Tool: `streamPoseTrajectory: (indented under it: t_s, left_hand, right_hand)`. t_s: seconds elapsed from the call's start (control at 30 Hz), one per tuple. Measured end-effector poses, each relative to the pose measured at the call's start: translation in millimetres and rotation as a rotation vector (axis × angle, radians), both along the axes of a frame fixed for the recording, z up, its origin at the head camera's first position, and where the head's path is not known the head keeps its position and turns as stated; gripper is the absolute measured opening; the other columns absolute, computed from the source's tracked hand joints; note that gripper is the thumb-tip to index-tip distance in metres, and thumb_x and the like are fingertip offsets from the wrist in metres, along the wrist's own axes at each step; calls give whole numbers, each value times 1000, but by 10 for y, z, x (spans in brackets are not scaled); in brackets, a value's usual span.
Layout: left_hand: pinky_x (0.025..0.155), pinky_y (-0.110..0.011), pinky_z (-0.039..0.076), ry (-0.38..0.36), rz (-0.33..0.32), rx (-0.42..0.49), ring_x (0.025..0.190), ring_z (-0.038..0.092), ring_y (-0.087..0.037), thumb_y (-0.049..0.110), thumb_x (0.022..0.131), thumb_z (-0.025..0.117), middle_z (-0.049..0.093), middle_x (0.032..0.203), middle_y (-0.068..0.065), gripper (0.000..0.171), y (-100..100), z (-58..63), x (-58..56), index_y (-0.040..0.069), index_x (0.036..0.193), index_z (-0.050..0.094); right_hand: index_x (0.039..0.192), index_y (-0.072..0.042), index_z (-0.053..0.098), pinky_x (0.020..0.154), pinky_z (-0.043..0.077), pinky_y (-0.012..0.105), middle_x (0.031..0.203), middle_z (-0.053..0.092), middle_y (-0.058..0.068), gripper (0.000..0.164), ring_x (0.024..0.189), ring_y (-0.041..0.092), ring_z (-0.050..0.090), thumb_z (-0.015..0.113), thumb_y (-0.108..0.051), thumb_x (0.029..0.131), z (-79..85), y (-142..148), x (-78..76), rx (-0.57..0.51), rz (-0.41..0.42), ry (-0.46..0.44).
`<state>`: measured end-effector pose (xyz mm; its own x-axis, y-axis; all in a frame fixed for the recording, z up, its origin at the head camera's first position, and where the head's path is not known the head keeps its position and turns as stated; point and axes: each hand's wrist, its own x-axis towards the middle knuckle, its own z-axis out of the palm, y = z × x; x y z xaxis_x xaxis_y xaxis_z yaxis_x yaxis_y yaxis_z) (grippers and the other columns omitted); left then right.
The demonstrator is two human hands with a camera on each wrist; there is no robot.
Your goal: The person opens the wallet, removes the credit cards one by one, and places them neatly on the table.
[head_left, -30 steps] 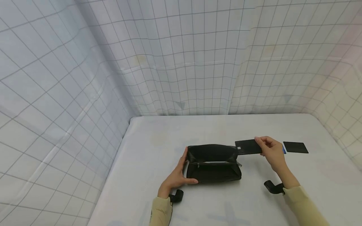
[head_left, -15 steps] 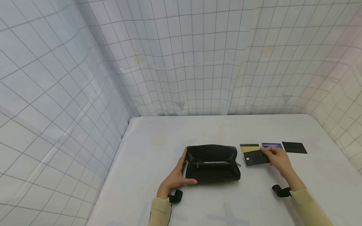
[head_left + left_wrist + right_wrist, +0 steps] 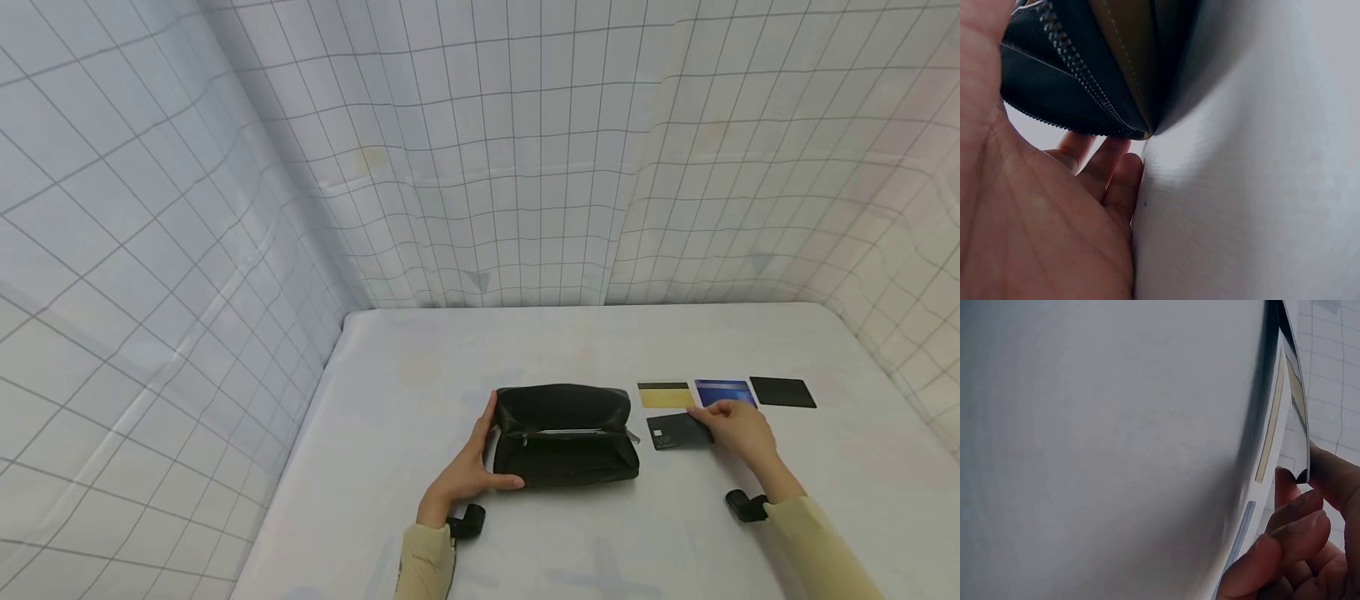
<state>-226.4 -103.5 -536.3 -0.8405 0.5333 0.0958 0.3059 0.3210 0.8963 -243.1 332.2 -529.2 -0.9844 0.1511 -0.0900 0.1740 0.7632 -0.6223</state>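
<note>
Gridded white curtain (image 3: 487, 150): hung beyond the far edge of the table and along its left and right edges.
White table (image 3: 450, 350): carried the wallet and cards, its far corners rounded.
Sleeves: the pale yellow left sleeve (image 3: 425, 562) and right sleeve (image 3: 821, 546) reached in over the near part of the table.
Black zip wallet (image 3: 570, 462): stood spread open, mouth up, its long sides roughly parallel to the table's far edge.
Left hand (image 3: 468, 467): bracketed the wallet's left end, fingers straight and wide of the thumb, which lay along the near side.
Right hand (image 3: 738, 429): pinched the VIP card by its right end, thumb and fingertips narrowed onto it.
Black VIP card (image 3: 672, 432): tilted, right of the wallet and nearer than the gold card; whether an edge touched the table could not be told.
Card row: parallel to the far edge, the gold card (image 3: 665, 398) with its dark stripe came first, then the blue card (image 3: 723, 390), partly covered by the right hand, then the plain black card (image 3: 783, 392), closest to the table's right edge.
Zipper (image 3: 1072, 56): its dark teeth curved along the wallet's rim.
</note>
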Motion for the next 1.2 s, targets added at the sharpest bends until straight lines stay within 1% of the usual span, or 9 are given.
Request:
streamPoseTrajectory:
  t_s: [0.07,0.13,0.23,0.37,0.5,0.8,0.97,1.1,1.2]
  left_hand:
    - [107,-58,15,15,8,-2,142,1,-26,14,71,86,-9,157,-2,128,-8,-100,-36,27,152,-12]
    - [107,-58,15,28,11,-2,142,0,-25,17,70,86,-8,157,2,128,-18,-196,-71,32,152,-11]
    - [107,-58,15,29,9,3,142,0,-24,24,70,87,-9,157,5,128,-29,-234,-86,34,151,-11]
    - [108,-57,14,23,5,10,142,-2,-21,32,70,86,-10,157,9,127,-41,-241,-82,37,151,-11]
    - [108,-57,14,27,10,2,142,-3,-21,34,70,86,-10,157,10,127,-44,-244,-82,37,151,-11]
    - [109,-54,14,14,12,0,142,-2,-17,27,70,87,-10,156,11,127,-31,-233,-84,39,150,-11]
    - [110,-52,15,28,11,15,142,0,-18,30,68,88,-9,157,10,129,-21,-230,-102,38,151,-11]
    - [110,-50,16,31,13,17,142,1,-18,27,68,88,-8,157,9,129,-20,-238,-98,37,151,-10]
    - [110,-51,16,33,18,11,142,1,-19,22,69,88,-8,157,7,129,-18,-234,-82,36,151,-10]
  right_hand:
    - [83,-1,69,52,37,31,75,61,5,51,67,22,51,61,-51,89,2,7,6,52,3,2]
    - [82,-3,69,52,37,31,76,61,5,51,68,23,52,60,-52,88,7,11,12,77,4,-10]
    - [83,-2,66,52,36,32,76,59,5,52,68,23,52,59,-54,88,22,7,19,109,4,-41]
    - [85,0,63,53,37,33,75,57,7,55,68,24,51,57,-55,89,43,1,23,133,4,-85]
    - [85,-1,62,53,37,33,74,56,6,53,67,23,51,58,-54,89,52,-11,28,148,3,-102]
    - [78,-4,59,51,37,34,70,55,4,45,64,23,51,61,-48,88,90,-35,46,192,23,-70]
    - [76,-4,58,51,37,34,68,54,5,40,62,23,50,63,-42,88,110,-62,30,224,15,-62]
    - [77,-4,58,50,36,35,66,54,5,37,60,22,49,63,-39,89,172,-128,38,254,16,-53]
    - [79,-5,60,48,36,34,68,56,4,38,58,20,49,61,-42,90,258,-223,45,252,43,-24]
